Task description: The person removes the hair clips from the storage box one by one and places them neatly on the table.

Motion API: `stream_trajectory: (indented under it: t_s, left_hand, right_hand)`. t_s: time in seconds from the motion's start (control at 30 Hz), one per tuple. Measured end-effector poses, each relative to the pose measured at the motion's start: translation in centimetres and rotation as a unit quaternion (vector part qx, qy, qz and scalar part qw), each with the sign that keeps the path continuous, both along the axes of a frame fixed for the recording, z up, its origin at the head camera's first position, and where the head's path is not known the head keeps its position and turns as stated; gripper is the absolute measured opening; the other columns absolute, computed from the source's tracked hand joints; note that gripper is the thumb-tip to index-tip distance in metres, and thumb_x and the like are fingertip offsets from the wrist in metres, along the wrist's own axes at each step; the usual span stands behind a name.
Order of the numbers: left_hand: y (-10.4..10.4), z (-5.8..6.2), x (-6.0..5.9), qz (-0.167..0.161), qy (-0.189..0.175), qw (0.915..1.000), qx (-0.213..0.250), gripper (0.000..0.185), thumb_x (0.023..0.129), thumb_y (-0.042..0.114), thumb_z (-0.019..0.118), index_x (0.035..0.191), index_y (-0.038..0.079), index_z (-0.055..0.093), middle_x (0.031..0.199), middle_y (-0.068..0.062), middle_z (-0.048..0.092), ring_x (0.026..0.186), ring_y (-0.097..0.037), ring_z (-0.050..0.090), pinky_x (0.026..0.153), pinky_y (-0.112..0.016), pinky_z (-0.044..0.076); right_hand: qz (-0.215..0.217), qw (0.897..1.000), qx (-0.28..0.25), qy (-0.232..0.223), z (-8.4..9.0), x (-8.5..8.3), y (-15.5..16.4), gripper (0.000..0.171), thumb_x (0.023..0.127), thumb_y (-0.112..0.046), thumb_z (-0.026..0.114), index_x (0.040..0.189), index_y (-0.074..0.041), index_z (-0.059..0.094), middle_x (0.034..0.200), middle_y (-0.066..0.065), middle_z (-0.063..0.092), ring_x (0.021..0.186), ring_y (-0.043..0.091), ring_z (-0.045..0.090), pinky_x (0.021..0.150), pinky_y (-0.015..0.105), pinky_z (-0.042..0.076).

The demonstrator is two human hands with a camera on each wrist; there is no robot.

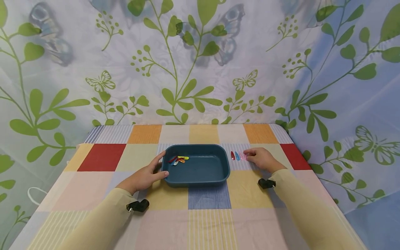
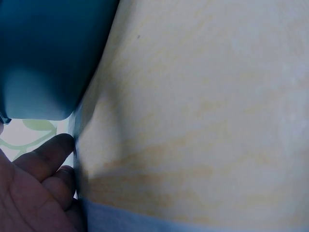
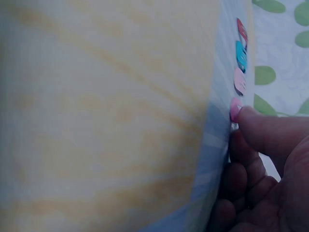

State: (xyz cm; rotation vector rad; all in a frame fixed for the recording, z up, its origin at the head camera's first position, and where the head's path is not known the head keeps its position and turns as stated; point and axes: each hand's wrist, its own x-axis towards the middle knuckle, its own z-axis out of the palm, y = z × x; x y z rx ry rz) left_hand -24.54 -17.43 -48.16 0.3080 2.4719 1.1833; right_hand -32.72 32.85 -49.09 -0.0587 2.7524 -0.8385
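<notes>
Two hands at a blue tray (image 1: 200, 175) on a checked tablecloth (image 1: 103, 156).
The left hand (image 1: 144, 177) rests against the tray's near-left corner, fingers loosely extended. The right hand (image 1: 261, 159), right of the tray, touches a pink hair clip (image 3: 235, 110) with one fingertip, gripping nothing; red (image 1: 232, 155) and blue (image 1: 237, 156) clips lie between it and the tray.

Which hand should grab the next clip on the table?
Probably the right hand: its fingertips already touch the pink clip at the end of the row. The left hand rests against the blue tray, on its far side from the clips.
</notes>
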Motion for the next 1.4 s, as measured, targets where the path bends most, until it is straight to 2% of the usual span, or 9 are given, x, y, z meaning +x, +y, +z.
stream_trajectory:
  t_s: [0.2,0.33,0.43,0.67,0.77,0.87,0.93,1.03,1.4]
  left_hand:
    - [-0.2,-0.1,-0.1,-0.005,0.003,1.0,-0.004,0.088,0.102,0.052,0.064,0.168,0.045,0.006,0.169,-0.022,0.035,0.156,-0.048,0.032,0.12,-0.073,0.029]
    - [-0.2,0.0,0.0,-0.004,0.002,1.0,-0.005,0.088,0.102,0.052,0.063,0.168,0.046,0.005,0.17,-0.021,0.034,0.157,-0.047,0.031,0.12,-0.073,0.028]
    - [-0.2,0.1,0.0,-0.006,0.002,1.0,-0.003,0.088,0.103,0.052,0.063,0.168,0.046,0.005,0.17,-0.021,0.034,0.157,-0.047,0.031,0.12,-0.073,0.029]
    - [-0.2,0.2,0.1,-0.004,0.002,1.0,-0.004,0.088,0.102,0.052,0.064,0.168,0.045,0.006,0.169,-0.02,0.035,0.156,-0.046,0.033,0.121,-0.072,0.029]
    - [-0.2,0.2,0.1,-0.005,0.002,1.0,-0.001,0.088,0.102,0.051,0.064,0.169,0.045,0.006,0.169,-0.021,0.035,0.156,-0.047,0.033,0.121,-0.071,0.029]
    - [-0.2,0.1,0.1,-0.008,0.004,1.0,0.002,0.088,0.103,0.051,0.064,0.168,0.045,0.006,0.169,-0.02,0.035,0.156,-0.046,0.034,0.121,-0.071,0.03]
    - [-0.3,0.1,0.1,-0.003,0.0,1.0,0.006,0.088,0.102,0.051,0.065,0.168,0.048,0.007,0.169,-0.018,0.036,0.156,-0.044,0.034,0.122,-0.07,0.029]
    - [-0.2,0.1,0.2,-0.005,0.002,1.0,0.006,0.088,0.102,0.051,0.066,0.168,0.048,0.007,0.169,-0.018,0.036,0.156,-0.044,0.034,0.122,-0.069,0.029]
    - [-0.2,0.3,0.2,-0.01,0.008,0.9998,-0.013,0.088,0.103,0.053,0.063,0.169,0.044,0.005,0.169,-0.02,0.036,0.155,-0.047,0.035,0.121,-0.071,0.029]
  right_hand:
    - [-0.009,1.0,-0.015,0.01,0.4,-0.2,0.3,0.041,0.104,-0.026,0.066,0.141,-0.011,0.067,0.131,0.02,0.067,0.108,0.032,0.058,0.098,0.048,0.053]
    - [-0.01,0.998,-0.039,0.04,1.7,-0.1,-0.5,0.039,0.105,-0.026,0.063,0.14,-0.008,0.067,0.133,0.02,0.069,0.114,0.035,0.061,0.102,0.05,0.054]
    - [0.014,0.996,-0.059,0.068,3.2,-0.1,-2.1,0.039,0.106,-0.023,0.062,0.141,-0.005,0.066,0.137,0.021,0.068,0.124,0.038,0.063,0.109,0.056,0.051]
    - [0.088,0.99,-0.076,0.086,6.3,-0.1,-7.6,0.039,0.106,-0.023,0.065,0.142,-0.011,0.067,0.135,0.015,0.072,0.125,0.034,0.068,0.104,0.051,0.055]
    - [0.111,0.988,-0.092,0.063,7.0,0.1,-10.1,0.04,0.106,-0.025,0.065,0.144,-0.013,0.065,0.137,0.012,0.071,0.107,0.04,0.071,0.084,0.052,0.061]
    - [0.14,0.984,-0.095,0.06,7.4,0.5,-12.6,0.041,0.106,-0.024,0.065,0.145,-0.012,0.065,0.137,0.011,0.071,0.104,0.038,0.071,0.079,0.046,0.061]
    - [0.156,0.981,-0.089,0.074,7.5,0.6,-14.1,0.039,0.106,-0.023,0.065,0.143,-0.01,0.066,0.135,0.01,0.072,0.108,0.033,0.071,0.083,0.043,0.06]
    - [0.178,0.976,-0.086,0.089,7.7,0.7,-16.0,0.037,0.105,-0.019,0.066,0.14,-0.008,0.068,0.133,0.012,0.073,0.122,0.028,0.068,0.1,0.044,0.057]
    - [0.249,0.965,-0.064,0.056,7.2,0.0,-20.6,0.036,0.105,-0.015,0.065,0.14,-0.006,0.068,0.133,0.013,0.073,0.125,0.027,0.069,0.104,0.041,0.056]
